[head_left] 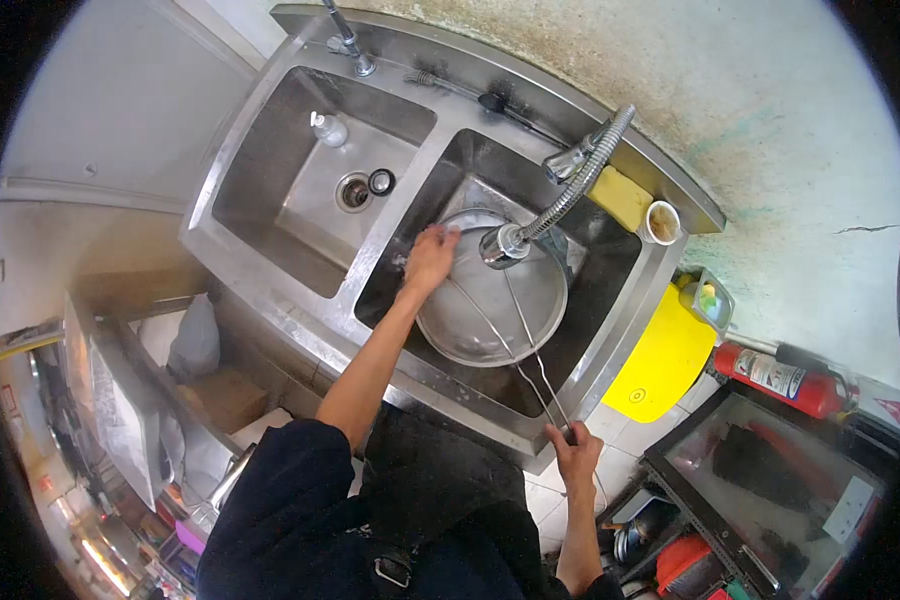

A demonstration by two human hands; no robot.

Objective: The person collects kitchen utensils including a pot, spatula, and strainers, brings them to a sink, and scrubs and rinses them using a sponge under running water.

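A large round mesh strainer with a long double-wire handle lies over the right sink basin. Down by the basin's front right corner, my right hand is closed around the end of that handle. My left hand is at the strainer's far left rim, fingers bent over it; the fingertips are partly hidden. Directly above the strainer hangs the spray head of a flexible metal faucet. Whether water runs from it I cannot tell.
The left basin has a pump bottle and a drain stopper. On the back ledge are a long-handled brush, a yellow sponge and a white cup. A fire extinguisher stands right.
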